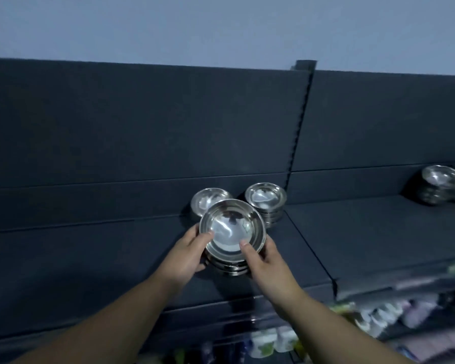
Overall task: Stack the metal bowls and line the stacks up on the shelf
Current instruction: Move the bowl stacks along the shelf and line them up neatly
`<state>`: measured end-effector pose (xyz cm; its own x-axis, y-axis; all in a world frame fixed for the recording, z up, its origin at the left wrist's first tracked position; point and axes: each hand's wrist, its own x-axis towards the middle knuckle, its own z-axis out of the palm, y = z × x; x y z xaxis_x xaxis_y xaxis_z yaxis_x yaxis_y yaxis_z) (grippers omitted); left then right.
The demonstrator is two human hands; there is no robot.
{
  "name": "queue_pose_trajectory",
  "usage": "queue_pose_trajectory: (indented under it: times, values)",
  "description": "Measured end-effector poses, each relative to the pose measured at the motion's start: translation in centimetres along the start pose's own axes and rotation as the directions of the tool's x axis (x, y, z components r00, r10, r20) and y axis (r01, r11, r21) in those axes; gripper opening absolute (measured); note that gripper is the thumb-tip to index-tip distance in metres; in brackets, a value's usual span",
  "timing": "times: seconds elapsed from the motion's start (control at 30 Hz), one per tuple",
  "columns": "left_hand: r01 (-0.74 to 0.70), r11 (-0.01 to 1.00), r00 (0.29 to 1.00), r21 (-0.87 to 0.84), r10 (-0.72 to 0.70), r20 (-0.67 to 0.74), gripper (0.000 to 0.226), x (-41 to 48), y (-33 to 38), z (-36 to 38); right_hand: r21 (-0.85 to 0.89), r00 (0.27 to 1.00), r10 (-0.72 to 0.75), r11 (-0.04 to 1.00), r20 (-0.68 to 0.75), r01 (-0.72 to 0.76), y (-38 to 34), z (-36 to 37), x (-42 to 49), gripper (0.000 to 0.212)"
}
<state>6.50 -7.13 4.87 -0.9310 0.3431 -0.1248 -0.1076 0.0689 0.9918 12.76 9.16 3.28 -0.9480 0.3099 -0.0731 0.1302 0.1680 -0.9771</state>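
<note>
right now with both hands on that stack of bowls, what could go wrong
1. The held stack is gripped only at its sides by the left hand and right hand; the smooth nested bowls could slip or fan apart.
2. Two stacks already stand close behind it, the rear left stack and the rear right stack; pushing forward could knock them.
3. The shelf looks dim, so alignment may be misjudged.

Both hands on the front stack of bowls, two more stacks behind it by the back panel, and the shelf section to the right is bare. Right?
Not quite. The head view shows the left hand and right hand on the front stack, with two stacks behind, but the right section isn't bare: more bowls sit at its far right.
</note>
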Motion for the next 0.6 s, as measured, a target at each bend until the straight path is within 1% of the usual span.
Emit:
queue_pose_trajectory:
  times: [0.07,0.17,0.2,0.3,0.33,0.4,0.5,0.57,0.6]
  values:
    - [-0.005,1.000,0.996,0.013,0.004,0.085,0.032,-2.0,-0.2,4.6,0.000,0.998,0.027,1.000,-0.048,-0.027,1.4,-4.3,-2.9,0.056]
    - [0.039,0.999,0.982,0.013,-0.041,0.185,0.033,-5.0,-1.3,11.9,0.023,0.990,0.079,0.997,-0.114,-0.076,3.6,-11.1,-7.6,0.050]
    - [0.059,0.998,0.975,0.011,-0.060,0.215,0.032,-6.0,-1.8,14.3,0.040,0.986,0.099,0.995,-0.132,-0.095,4.4,-13.3,-9.3,0.052]
    - [0.110,0.993,0.942,0.041,-0.117,0.313,0.035,-8.9,-3.2,21.3,0.069,0.967,0.151,0.988,-0.203,-0.140,7.3,-19.5,-14.0,0.073]
    - [0.118,0.992,0.929,0.050,-0.128,0.347,0.033,-9.8,-3.7,23.6,0.083,0.957,0.171,0.984,-0.233,-0.155,8.2,-21.4,-15.5,0.074]
    - [0.138,0.989,0.902,0.053,-0.147,0.405,0.026,-11.3,-4.3,27.8,0.095,0.938,0.207,0.978,-0.279,-0.187,9.8,-25.0,-18.3,0.067]
    - [0.147,0.986,0.853,0.082,-0.168,0.494,0.021,-13.1,-4.7,33.4,0.137,0.902,0.250,0.967,-0.352,-0.215,11.0,-29.3,-21.9,0.048]
    - [0.137,0.985,0.823,0.103,-0.171,0.541,0.027,-13.8,-4.7,36.4,0.175,0.873,0.270,0.961,-0.407,-0.216,11.9,-31.9,-23.5,0.037]
    - [0.134,0.984,0.809,0.117,-0.177,0.561,0.033,-13.7,-4.9,37.9,0.190,0.861,0.277,0.958,-0.427,-0.214,12.4,-33.0,-24.0,0.035]
